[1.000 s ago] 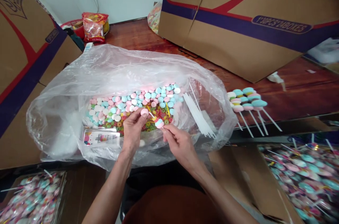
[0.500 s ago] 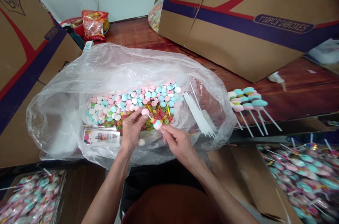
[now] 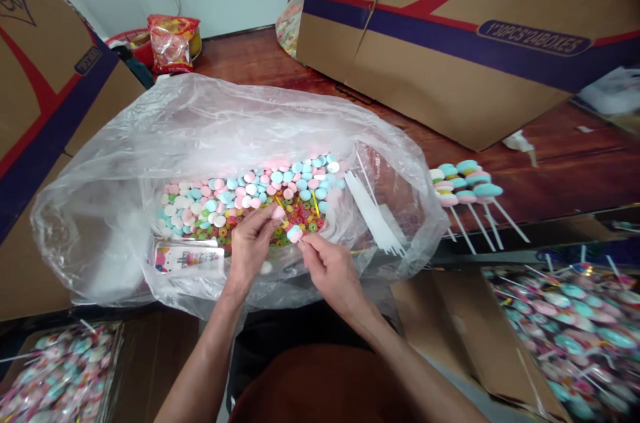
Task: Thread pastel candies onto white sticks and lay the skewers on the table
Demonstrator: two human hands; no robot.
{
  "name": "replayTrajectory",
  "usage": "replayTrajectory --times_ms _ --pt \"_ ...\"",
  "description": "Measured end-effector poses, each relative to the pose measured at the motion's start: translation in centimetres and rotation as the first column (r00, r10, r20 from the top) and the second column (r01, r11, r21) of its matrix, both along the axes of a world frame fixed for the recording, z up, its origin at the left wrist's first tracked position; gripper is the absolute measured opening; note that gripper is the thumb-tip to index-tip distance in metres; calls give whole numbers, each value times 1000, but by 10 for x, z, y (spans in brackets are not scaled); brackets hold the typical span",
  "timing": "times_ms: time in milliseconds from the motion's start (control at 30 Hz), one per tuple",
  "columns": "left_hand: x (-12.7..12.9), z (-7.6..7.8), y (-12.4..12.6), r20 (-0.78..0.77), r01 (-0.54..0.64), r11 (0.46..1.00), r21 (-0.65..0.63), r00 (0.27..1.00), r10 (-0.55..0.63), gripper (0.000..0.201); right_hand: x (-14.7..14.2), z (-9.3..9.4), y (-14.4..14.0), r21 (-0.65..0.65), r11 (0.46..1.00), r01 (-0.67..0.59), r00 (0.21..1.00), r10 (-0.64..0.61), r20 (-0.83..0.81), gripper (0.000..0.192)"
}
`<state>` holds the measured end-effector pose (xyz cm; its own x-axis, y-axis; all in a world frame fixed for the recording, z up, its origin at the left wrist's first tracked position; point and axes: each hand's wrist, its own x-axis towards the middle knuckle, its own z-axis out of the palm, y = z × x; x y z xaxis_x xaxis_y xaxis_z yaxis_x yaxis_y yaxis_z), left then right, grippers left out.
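Candy skewer (image 3: 294, 233) pinched btwn both hands, stick mostly hidden

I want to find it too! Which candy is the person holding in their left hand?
Find the big clear plastic bag of pastel candies in the middle. At its near edge, the left hand pinches one pink disc candy at its fingertips. Unlike the loose candies piled in the bag, it is lifted up, right beside the pink-and-blue candy on a stick that the right hand holds.
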<state>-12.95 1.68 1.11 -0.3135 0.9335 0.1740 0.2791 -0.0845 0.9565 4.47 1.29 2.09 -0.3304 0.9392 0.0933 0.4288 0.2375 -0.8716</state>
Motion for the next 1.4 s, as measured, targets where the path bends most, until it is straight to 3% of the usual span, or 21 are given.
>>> replayTrajectory --times_ms 433,633,767,833,900,1033,1100,1267,1400 --pt "3 -2 -6 -36 3 1000 3 999 -3 23 -21 -2 -1 -58 997 54 995 -59 -85 29" --pt "10 1 -8 11 85 996 6 996 -85 21 -29 -7 9 -122 989 85 992 -95 -83 31" --pt "12 5 1 50 140 989 -42 989 -138 28 -15 -8 13 -122 986 114 984 -129 -124 30" --pt "12 5 11 -22 120 992 -32 992 -121 31 -1 -7 15 -111 981 157 976 -171 -133 31" --pt "12 4 23 -220 110 994 0 970 -107 30 14 -7 16 -107 972 211 967 -224 -122 32" --pt "11 0 40 -589 174 985 -12 795 -148 23 32 -11 13 -104 957 271 955 -281 -98 32" --pt "11 0 42 -618 167 986 -7 775 -135 21 33 -14 11 -99 957 273 952 -283 -115 31" --pt "20 4 35 -492 116 990 81 869 -62 16 30 -15 10 -97 957 272 948 -284 -145 32" --pt "36 5 32 -570 226 974 19 803 -176 18 31 -14 11 -100 957 272 948 -284 -146 30"
